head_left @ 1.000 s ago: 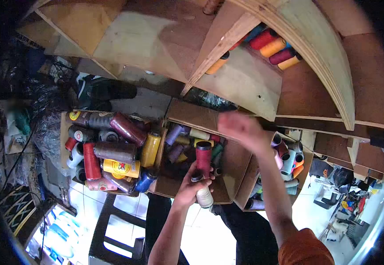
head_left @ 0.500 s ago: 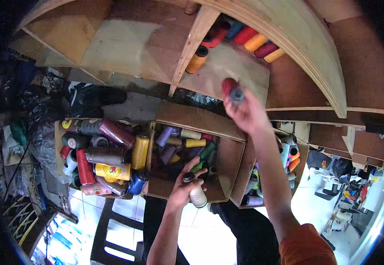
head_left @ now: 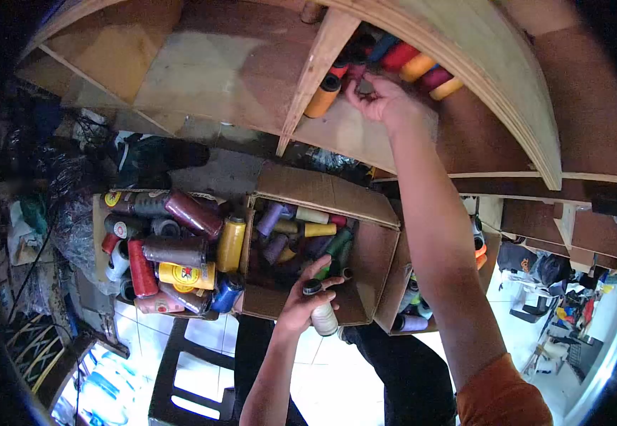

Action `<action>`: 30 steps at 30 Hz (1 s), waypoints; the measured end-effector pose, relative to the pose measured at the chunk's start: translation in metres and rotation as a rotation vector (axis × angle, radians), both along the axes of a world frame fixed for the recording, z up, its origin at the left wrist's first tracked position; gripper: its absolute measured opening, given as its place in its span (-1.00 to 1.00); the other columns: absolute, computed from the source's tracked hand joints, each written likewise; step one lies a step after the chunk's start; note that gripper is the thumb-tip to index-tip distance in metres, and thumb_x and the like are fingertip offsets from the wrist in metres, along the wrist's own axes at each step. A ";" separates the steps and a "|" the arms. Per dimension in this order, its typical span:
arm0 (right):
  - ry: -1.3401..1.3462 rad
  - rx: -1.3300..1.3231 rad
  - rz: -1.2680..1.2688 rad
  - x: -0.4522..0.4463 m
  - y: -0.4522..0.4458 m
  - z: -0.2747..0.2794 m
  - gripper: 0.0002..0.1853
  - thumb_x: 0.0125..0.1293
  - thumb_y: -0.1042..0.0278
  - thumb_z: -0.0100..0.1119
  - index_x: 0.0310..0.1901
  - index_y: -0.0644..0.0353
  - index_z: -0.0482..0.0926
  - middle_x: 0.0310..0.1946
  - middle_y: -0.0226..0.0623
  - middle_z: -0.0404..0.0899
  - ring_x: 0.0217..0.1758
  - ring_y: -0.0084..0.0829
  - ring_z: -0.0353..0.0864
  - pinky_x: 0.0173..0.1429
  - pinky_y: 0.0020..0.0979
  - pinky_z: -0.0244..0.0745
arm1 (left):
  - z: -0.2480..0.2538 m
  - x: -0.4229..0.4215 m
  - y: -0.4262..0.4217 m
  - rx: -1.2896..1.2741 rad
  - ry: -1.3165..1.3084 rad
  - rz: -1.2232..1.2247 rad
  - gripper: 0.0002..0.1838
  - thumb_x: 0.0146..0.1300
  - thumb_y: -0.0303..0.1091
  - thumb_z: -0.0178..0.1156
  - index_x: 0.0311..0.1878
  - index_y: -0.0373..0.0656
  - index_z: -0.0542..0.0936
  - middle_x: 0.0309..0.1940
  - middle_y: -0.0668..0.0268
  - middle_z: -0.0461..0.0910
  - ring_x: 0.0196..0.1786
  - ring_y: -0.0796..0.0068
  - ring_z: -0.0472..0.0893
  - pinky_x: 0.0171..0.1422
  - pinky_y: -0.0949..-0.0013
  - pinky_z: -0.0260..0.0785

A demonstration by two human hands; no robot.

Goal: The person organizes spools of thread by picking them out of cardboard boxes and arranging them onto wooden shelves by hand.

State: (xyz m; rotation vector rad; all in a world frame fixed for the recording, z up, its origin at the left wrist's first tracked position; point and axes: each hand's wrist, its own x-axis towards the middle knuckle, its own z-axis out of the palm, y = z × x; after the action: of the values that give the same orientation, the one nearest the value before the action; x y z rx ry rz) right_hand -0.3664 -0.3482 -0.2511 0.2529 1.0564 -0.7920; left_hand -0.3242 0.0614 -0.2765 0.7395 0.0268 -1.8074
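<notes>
On the left, the first box [head_left: 100,231] is heaped with spools lying at all angles, the lowest buried from my view. Next along, the left hand [head_left: 303,305] is clamped on a white spool [head_left: 325,321], its fingers covering part of the side; the spool tilts over the near edge of the middle box [head_left: 374,259], dark end pointing far and left, pale end near and right. Inside that box more spools lie jumbled, the near left corner too dim to make out. Farther off, on the shelf [head_left: 337,138], an orange spool [head_left: 320,103] sits beside the divider [head_left: 320,67], its dark end to the far side. Just right of it is a dark red spool [head_left: 356,69], mostly hidden; its long axis seems to run away from me. The right hand [head_left: 383,103] has curled fingers at its near end, but I can't tell whether they grip it. Right of that, a row of coloured spools is cut off by the curved panel [head_left: 493,78]. The right arm [head_left: 440,227] hides much of the last box [head_left: 391,287].
</notes>
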 end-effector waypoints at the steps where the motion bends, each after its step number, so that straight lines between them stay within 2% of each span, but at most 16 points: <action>1: -0.051 0.011 0.000 -0.001 0.000 -0.001 -0.78 0.30 0.46 0.07 -0.12 0.42 0.35 -0.30 -0.09 0.44 -0.29 -0.22 0.51 -0.28 -0.26 0.64 | -0.001 0.000 0.000 -0.006 0.007 0.006 -0.21 0.03 -0.62 0.22 0.37 -0.17 0.16 0.37 0.25 0.12 0.22 0.24 0.40 -0.17 0.37 0.56; 4: -0.090 0.087 -0.010 0.004 -0.004 -0.005 -0.81 0.34 0.40 0.04 -0.27 0.40 0.37 -0.47 -0.21 0.39 -0.52 -0.35 0.45 -0.43 -0.38 0.57 | -0.002 0.001 -0.001 -0.006 0.011 0.006 -0.21 0.03 -0.61 0.23 0.37 -0.16 0.16 0.36 0.24 0.13 0.21 0.25 0.42 -0.16 0.38 0.56; 7: -0.172 0.040 0.147 -0.003 -0.001 -0.014 -0.77 0.36 0.32 -0.03 -0.38 0.31 0.36 -0.57 -0.28 0.37 -0.66 -0.50 0.33 -0.64 -0.55 0.35 | -0.001 0.003 -0.002 -0.009 -0.001 0.002 -0.20 0.03 -0.58 0.24 0.38 -0.15 0.16 0.35 0.21 0.14 0.20 0.25 0.43 -0.14 0.36 0.55; 10: -0.112 0.021 0.326 -0.006 -0.005 -0.019 -0.73 0.38 0.25 -0.14 -0.41 0.24 0.31 -0.65 -0.34 0.33 -0.77 -0.62 0.18 -0.76 -0.63 0.08 | -0.004 0.003 -0.002 -0.011 -0.055 -0.011 -0.19 -0.01 -0.55 0.21 0.38 -0.12 0.15 0.33 0.17 0.16 0.20 0.19 0.42 -0.15 0.29 0.55; 13: 0.373 -0.246 0.626 0.001 -0.004 -0.026 -0.68 0.45 0.16 -0.26 -0.39 0.16 0.34 -0.64 -0.43 0.30 -0.76 -0.73 0.12 -0.78 -0.71 -0.02 | -0.005 0.002 -0.001 -0.008 -0.086 -0.020 -0.18 -0.03 -0.53 0.19 0.38 -0.11 0.15 0.31 0.15 0.20 0.19 0.16 0.43 -0.16 0.26 0.55; 16: 0.525 -0.335 0.707 0.001 0.005 -0.018 -0.68 0.44 0.17 -0.29 -0.35 0.18 0.38 -0.64 -0.44 0.30 -0.76 -0.74 0.12 -0.78 -0.71 -0.03 | -0.005 0.003 -0.003 -0.007 -0.052 -0.023 -0.21 0.02 -0.51 0.23 0.37 -0.14 0.17 0.30 0.16 0.21 0.16 0.26 0.45 -0.16 0.32 0.54; 19: 0.427 -0.385 0.549 -0.014 0.019 -0.027 -0.74 0.40 0.21 -0.23 -0.23 0.17 0.44 -0.61 -0.42 0.34 -0.74 -0.72 0.14 -0.76 -0.71 0.00 | -0.002 0.005 -0.005 0.025 -0.061 -0.015 -0.25 0.05 -0.48 0.26 0.35 -0.15 0.22 0.25 0.16 0.28 0.11 0.34 0.48 -0.16 0.35 0.53; 21: 0.814 -0.645 0.839 -0.028 0.065 -0.010 -0.72 0.39 0.16 -0.14 -0.15 0.13 0.51 -0.56 -0.38 0.42 -0.69 -0.69 0.22 -0.69 -0.66 0.15 | -0.003 0.005 -0.008 0.073 -0.088 0.008 -0.29 0.06 -0.46 0.27 0.32 -0.16 0.26 0.20 0.17 0.35 0.07 0.37 0.51 -0.17 0.34 0.53; 22: 0.791 -0.840 1.224 -0.045 0.090 -0.009 -0.71 0.36 0.10 -0.06 -0.17 0.11 0.55 -0.53 -0.39 0.47 -0.63 -0.67 0.31 -0.61 -0.63 0.25 | -0.005 0.005 -0.008 0.108 -0.108 0.024 -0.31 0.07 -0.46 0.28 0.31 -0.16 0.28 0.18 0.17 0.38 0.04 0.38 0.53 -0.17 0.34 0.54; 24: 0.660 -0.672 1.757 -0.053 0.153 0.016 -0.62 0.28 -0.06 0.11 -0.25 0.13 0.62 -0.44 -0.42 0.59 -0.41 -0.62 0.51 -0.35 -0.53 0.44 | -0.009 0.001 -0.007 0.218 -0.172 0.107 -0.44 0.10 -0.46 0.30 0.21 -0.22 0.40 0.06 0.20 0.50 -0.03 0.46 0.56 -0.10 0.37 0.51; 25: 0.503 -0.698 1.912 -0.070 0.187 0.001 -0.62 0.22 -0.05 0.21 -0.27 0.17 0.62 -0.41 -0.40 0.62 -0.32 -0.62 0.54 -0.26 -0.54 0.45 | -0.015 -0.001 -0.005 0.215 -0.187 0.167 -0.47 0.10 -0.47 0.30 0.18 -0.24 0.42 0.04 0.21 0.51 -0.04 0.47 0.56 -0.07 0.39 0.49; 26: 0.402 -0.892 1.985 -0.081 0.225 -0.005 -0.61 0.19 -0.02 0.27 -0.21 0.20 0.60 -0.37 -0.37 0.62 -0.34 -0.59 0.56 -0.26 -0.50 0.48 | -0.023 -0.004 -0.003 0.211 -0.203 0.225 -0.50 0.11 -0.48 0.29 0.16 -0.25 0.44 0.02 0.22 0.53 -0.04 0.48 0.55 -0.04 0.40 0.47; 27: 0.214 -0.904 1.926 -0.088 0.259 -0.011 -0.58 0.11 0.02 0.35 -0.17 0.21 0.57 -0.36 -0.37 0.62 -0.36 -0.54 0.57 -0.26 -0.48 0.49 | -0.028 -0.005 -0.002 0.202 -0.220 0.283 -0.53 0.12 -0.48 0.29 0.13 -0.27 0.46 -0.01 0.24 0.54 -0.05 0.49 0.55 -0.01 0.42 0.46; 28: 0.429 -0.977 1.895 -0.085 0.289 0.004 -0.56 0.09 0.03 0.37 -0.15 0.21 0.55 -0.37 -0.36 0.61 -0.35 -0.52 0.58 -0.25 -0.46 0.49 | -0.028 -0.008 -0.004 0.267 -0.219 0.324 -0.57 0.10 -0.44 0.33 0.06 -0.31 0.50 -0.08 0.27 0.57 -0.07 0.51 0.55 0.08 0.45 0.39; 29: 0.647 -1.044 1.849 -0.081 0.311 0.017 -0.53 0.07 0.04 0.38 -0.13 0.22 0.53 -0.37 -0.34 0.60 -0.34 -0.49 0.59 -0.23 -0.45 0.50 | -0.030 -0.008 -0.003 0.252 -0.264 0.262 -0.53 0.09 -0.43 0.35 0.09 -0.30 0.48 -0.05 0.27 0.55 -0.05 0.51 0.54 0.09 0.45 0.38; 30: 0.719 -1.098 1.815 -0.083 0.322 0.013 -0.53 0.06 0.04 0.38 -0.13 0.22 0.53 -0.37 -0.33 0.60 -0.33 -0.48 0.59 -0.21 -0.43 0.51 | -0.032 -0.007 0.000 0.239 -0.309 0.199 -0.49 0.08 -0.42 0.36 0.11 -0.30 0.46 -0.01 0.26 0.53 -0.03 0.51 0.53 0.10 0.45 0.38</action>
State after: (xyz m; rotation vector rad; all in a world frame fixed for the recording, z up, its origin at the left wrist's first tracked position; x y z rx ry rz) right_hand -0.4490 -0.0266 -0.2377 -1.8159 0.8703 0.3867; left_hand -0.3315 0.0616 -0.3088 1.1401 0.1097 -1.5003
